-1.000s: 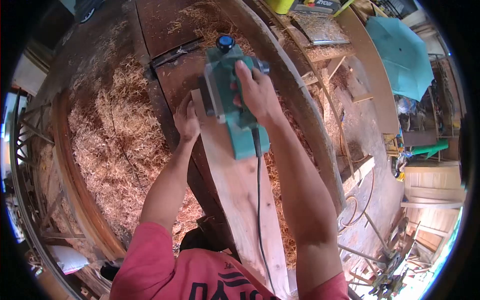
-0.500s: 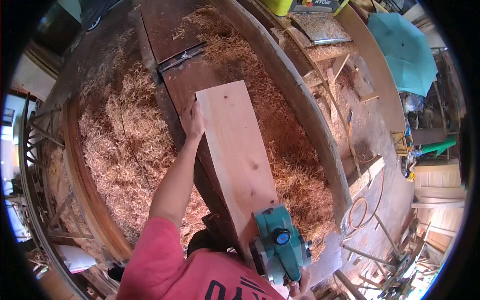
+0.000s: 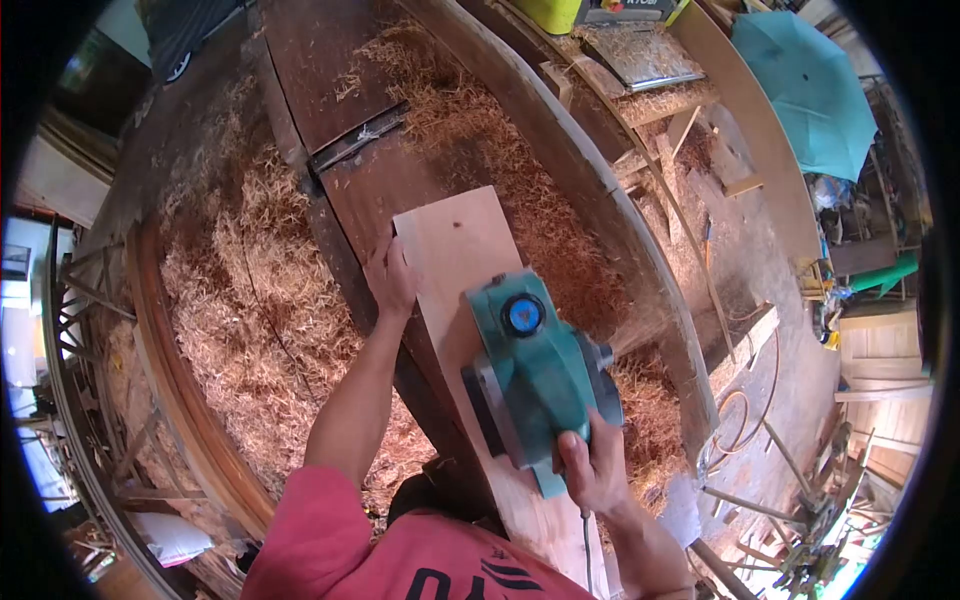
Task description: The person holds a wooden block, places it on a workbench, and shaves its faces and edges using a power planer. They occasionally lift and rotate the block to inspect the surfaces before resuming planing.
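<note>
A pale board (image 3: 455, 245) with a few knots lies lengthwise on the dark bench. The green electric planer (image 3: 545, 375), with a round blue-topped knob, rests on the board's middle. My right hand (image 3: 597, 465) is wrapped round the planer's rear handle, and a cord hangs down below it. At the board's upper left edge, my left hand (image 3: 392, 275) rests against the side with its fingers spread along the edge. The board's near end runs down beside my red shirt (image 3: 420, 550).
Curly wood shavings (image 3: 260, 290) cover the floor at left and the area right of the board. A long curved timber (image 3: 600, 190) runs along the right. Beyond are a green machine (image 3: 640, 15), a teal umbrella (image 3: 805, 95) and an orange hose (image 3: 765, 410).
The planer and my right hand have moved forward along the board, from its near end to its middle. My left hand stays at the board's left edge.
</note>
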The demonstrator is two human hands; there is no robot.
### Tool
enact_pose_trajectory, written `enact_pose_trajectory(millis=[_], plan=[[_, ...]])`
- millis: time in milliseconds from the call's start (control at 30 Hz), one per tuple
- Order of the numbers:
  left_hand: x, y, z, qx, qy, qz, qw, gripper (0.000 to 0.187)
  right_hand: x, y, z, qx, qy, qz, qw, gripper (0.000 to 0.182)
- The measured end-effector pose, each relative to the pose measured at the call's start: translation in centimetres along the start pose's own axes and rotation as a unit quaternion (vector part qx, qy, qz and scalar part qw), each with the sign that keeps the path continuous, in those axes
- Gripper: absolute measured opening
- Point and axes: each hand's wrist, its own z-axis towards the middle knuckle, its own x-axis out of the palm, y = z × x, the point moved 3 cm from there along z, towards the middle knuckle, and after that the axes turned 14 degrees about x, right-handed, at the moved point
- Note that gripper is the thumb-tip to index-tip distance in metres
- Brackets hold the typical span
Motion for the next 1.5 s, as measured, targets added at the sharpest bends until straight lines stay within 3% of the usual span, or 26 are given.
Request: enact_pose_trajectory(millis=[100, 200, 300, 400, 500, 567, 600, 667, 700, 733, 767, 800, 833, 900, 1000, 1100, 1200, 1233, 1300, 1400, 1500], plan=[[-0.2, -1.5, 0.2, -0.084, 0.013, -0.052, 0.995, 0.041, 0.9, 2.1, 3.9, -0.014, -0.018, -0.009, 1.000, 0.044], [-0.2, -0.6, 0.1, -0.040, -0.003, -0.015, 0.999, 0.041, 1.6, 5.5, 7.6, -0.015, -0.028, -0.008, 0.999, 0.042], [-0.3, 0.1, 0.0, 0.013, 0.038, 0.055, 0.998, 0.041, 2.1, 8.6, 11.0, -0.031, -0.039, -0.001, 0.999, 0.044], [0.1, 0.3, -0.3, -0.049, 0.009, -0.044, 0.998, 0.042, 2.7, 11.6, 14.8, -0.047, -0.061, -0.007, 0.997, 0.047], [0.4, 0.8, 0.0, -0.043, 0.003, -0.073, 0.996, 0.045, 3.4, 14.3, 20.0, -0.090, -0.098, -0.027, 0.991, 0.051], [0.2, -0.1, 0.2, -0.063, -0.001, -0.084, 0.994, 0.046, 3.6, 14.7, 20.9, -0.092, -0.053, 0.004, 0.994, 0.052], [0.1, -0.2, 0.2, -0.030, -0.006, -0.046, 0.998, 0.046, 3.2, 14.6, 20.5, -0.092, -0.039, 0.018, 0.995, 0.053], [0.0, 1.2, -0.4, 0.031, -0.021, 0.020, 0.999, 0.045, 2.7, 13.4, 18.0, -0.071, -0.017, 0.027, 0.997, 0.050], [0.1, 2.7, -0.9, -0.011, -0.047, -0.058, 0.997, 0.041, 2.6, 12.1, 16.1, -0.062, -0.009, 0.033, 0.997, 0.048], [-0.2, 4.4, -0.8, 0.195, -0.018, 0.100, 0.976, 0.040, 2.0, 10.0, 13.8, -0.046, -0.006, 0.039, 0.998, 0.047], [-0.1, 5.8, -1.5, 0.389, 0.008, 0.245, 0.888, 0.039, 1.5, 7.2, 11.3, -0.059, -0.015, 0.030, 0.998, 0.045], [0.4, 6.2, -1.0, 0.201, 0.034, 0.098, 0.974, 0.041, 1.1, 4.5, 8.4, -0.072, -0.022, 0.021, 0.997, 0.043], [0.7, 6.6, -1.0, 0.000, -0.003, -0.044, 0.999, 0.042, 0.4, 2.3, 4.5, -0.027, -0.011, 0.034, 0.999, 0.042], [0.5, 4.6, -0.7, -0.039, -0.005, -0.055, 0.998, 0.042, -0.5, -3.3, -4.1, 0.028, -0.002, 0.054, 0.998, 0.042], [0.0, 2.4, 0.1, -0.029, 0.075, 0.055, 0.995, 0.045, -3.1, -12.2, -17.2, 0.116, 0.000, 0.007, 0.993, 0.051], [-0.2, 0.0, -0.1, 0.042, 0.074, 0.001, 0.996, 0.046, -5.8, -19.4, -29.6, 0.221, -0.077, -0.036, 0.972, 0.053], [-0.9, -1.6, -4.0, 0.187, 0.121, 0.225, 0.948, 0.051, -9.2, -26.1, -38.9, 0.322, -0.127, -0.042, 0.937, 0.050], [-1.5, -6.3, -7.5, 0.182, 0.169, 0.372, 0.894, 0.054, -10.3, -26.3, -40.4, 0.299, -0.153, -0.040, 0.941, 0.049], [-2.0, -9.9, -15.4, 0.241, 0.248, 0.388, 0.854, 0.056, -12.5, -25.6, -42.5, 0.243, -0.189, -0.076, 0.948, 0.047], [-4.4, -19.4, -28.5, 0.237, 0.355, 0.286, 0.858, 0.065, -14.9, -26.9, -43.3, 0.150, -0.220, -0.117, 0.957, 0.045], [-8.4, -24.2, -41.9, 0.216, 0.389, 0.215, 0.870, 0.065, -16.6, -32.3, -41.0, 0.083, -0.200, -0.089, 0.972, 0.038]])
